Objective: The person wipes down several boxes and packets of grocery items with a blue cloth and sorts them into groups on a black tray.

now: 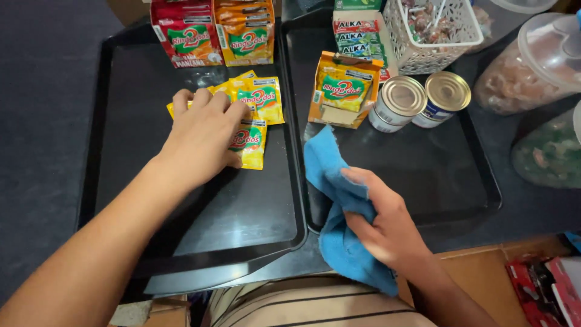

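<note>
Your right hand [387, 227] is nearest you, its grip bunched on the blue cloth [336, 200], which drapes over the right tray's [478, 181] near-left rim. Your left hand [203, 133] lies flat, fingers spread, on the yellow sachets [261, 100] in the left tray [121, 121]. The sachets fan toward one o'clock from the fingertips: glossy yellow with green-and-red labels.

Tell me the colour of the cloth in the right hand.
Blue; the cloth shows best in the head view.
</note>
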